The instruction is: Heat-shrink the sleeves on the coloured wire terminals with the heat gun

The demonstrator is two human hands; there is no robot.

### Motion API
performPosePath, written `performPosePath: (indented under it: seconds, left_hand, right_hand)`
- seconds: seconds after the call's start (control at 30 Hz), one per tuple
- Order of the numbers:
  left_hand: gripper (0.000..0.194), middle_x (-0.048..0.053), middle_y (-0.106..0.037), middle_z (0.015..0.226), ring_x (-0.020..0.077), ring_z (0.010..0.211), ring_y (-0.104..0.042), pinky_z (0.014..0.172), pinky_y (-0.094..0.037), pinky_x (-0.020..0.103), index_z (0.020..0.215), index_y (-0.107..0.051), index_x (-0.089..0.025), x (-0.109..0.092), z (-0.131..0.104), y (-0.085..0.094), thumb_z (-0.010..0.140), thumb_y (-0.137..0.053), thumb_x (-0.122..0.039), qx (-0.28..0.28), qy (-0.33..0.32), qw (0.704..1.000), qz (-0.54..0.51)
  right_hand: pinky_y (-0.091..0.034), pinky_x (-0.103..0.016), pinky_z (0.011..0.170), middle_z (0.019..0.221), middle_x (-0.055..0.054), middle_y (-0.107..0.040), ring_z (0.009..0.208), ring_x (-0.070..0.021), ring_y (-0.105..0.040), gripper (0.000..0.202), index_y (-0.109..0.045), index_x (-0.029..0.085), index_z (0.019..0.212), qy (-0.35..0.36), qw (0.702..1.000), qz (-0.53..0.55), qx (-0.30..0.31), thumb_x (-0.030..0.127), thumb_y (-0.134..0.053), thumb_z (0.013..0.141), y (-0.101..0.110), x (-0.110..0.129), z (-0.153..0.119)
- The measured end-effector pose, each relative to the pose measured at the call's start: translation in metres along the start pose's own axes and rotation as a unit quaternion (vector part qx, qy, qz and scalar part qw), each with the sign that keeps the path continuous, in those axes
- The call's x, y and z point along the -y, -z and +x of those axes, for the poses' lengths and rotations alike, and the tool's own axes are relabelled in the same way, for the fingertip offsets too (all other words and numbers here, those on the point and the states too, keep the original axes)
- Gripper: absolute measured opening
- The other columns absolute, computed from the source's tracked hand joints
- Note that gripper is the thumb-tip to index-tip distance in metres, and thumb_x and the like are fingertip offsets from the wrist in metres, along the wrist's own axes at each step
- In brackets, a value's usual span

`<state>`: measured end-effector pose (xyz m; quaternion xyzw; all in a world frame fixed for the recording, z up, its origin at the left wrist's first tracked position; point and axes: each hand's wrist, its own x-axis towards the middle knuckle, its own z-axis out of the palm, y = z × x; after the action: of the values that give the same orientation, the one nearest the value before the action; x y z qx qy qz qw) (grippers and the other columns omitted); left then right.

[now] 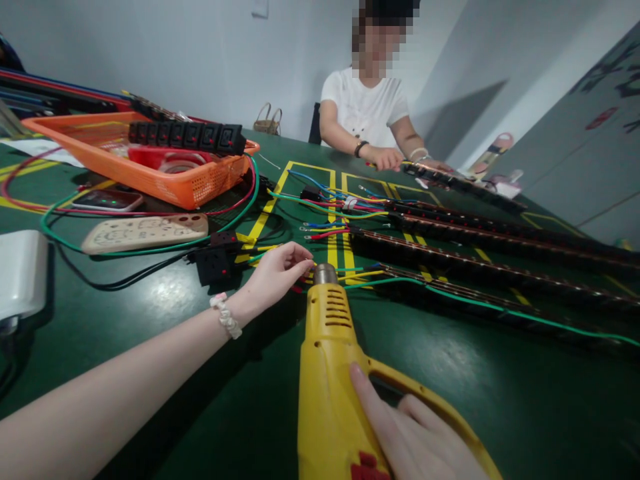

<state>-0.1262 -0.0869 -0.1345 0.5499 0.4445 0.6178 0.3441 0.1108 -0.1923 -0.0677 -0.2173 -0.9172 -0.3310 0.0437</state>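
Note:
My right hand (415,433) grips a yellow heat gun (327,360) at the bottom middle, its index finger lying along the body. The metal nozzle (326,273) points away from me, close to the fingertips of my left hand (280,270). Those fingers are pinched on a thin wire, partly hidden behind the nozzle. Green and yellow wires (367,273) run from there to the nearest long dark strip (450,290) on the right. Just left of my left hand sits a black socket block (215,263) with wires attached. A white scrunchie (226,317) circles my left wrist.
An orange basket (195,187) with black socket modules (185,135) stands at the left back. Near it lie a phone (107,200), a beige patterned case (145,233) and a white box (23,273). Across the table a person (367,107) handles another strip (465,183). Several strips extend rightward.

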Motion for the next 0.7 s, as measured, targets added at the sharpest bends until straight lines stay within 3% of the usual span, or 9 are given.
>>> performPosePath:
  seconds: [0.33, 0.57, 0.7]
  left_hand:
    - [0.035, 0.007, -0.065, 0.078, 0.012, 0.068, -0.064, 0.057, -0.046, 0.015, 0.086, -0.049, -0.01, -0.016, -0.003, 0.0, 0.073, -0.065, -0.038, -0.041, 0.057, 0.992, -0.101]
    - [0.038, 0.01, -0.066, 0.084, 0.0103, 0.064, -0.063, 0.06, -0.047, 0.016, 0.091, -0.053, -0.008, -0.018, -0.002, 0.001, 0.071, -0.068, -0.037, -0.046, 0.086, 0.986, -0.133]
    - [0.037, 0.009, -0.066, 0.086, 0.0085, 0.064, -0.062, 0.06, -0.047, 0.014, 0.09, -0.054, -0.008, -0.015, -0.002, 0.002, 0.071, -0.068, -0.037, -0.039, 0.09, 0.985, -0.14]
  right_hand:
    - [-0.032, -0.011, 0.073, 0.077, 0.0, -0.05, 0.068, 0.0031, -0.043, 0.06, -0.001, 0.013, 0.148, -0.027, 0.999, 0.026, 0.003, 0.033, -0.002, 0.091, 0.0, 0.0, -0.003]
    - [-0.035, -0.01, 0.076, 0.078, 0.0, -0.05, 0.07, 0.0017, -0.041, 0.078, -0.008, 0.013, 0.147, -0.031, 0.999, 0.031, 0.029, 0.026, -0.034, 0.075, 0.0, -0.001, -0.01]
    - [-0.035, -0.01, 0.075, 0.079, 0.001, -0.051, 0.07, 0.0018, -0.041, 0.079, -0.009, 0.014, 0.147, -0.034, 0.999, 0.024, 0.031, 0.023, -0.034, 0.073, 0.001, 0.0, -0.008]
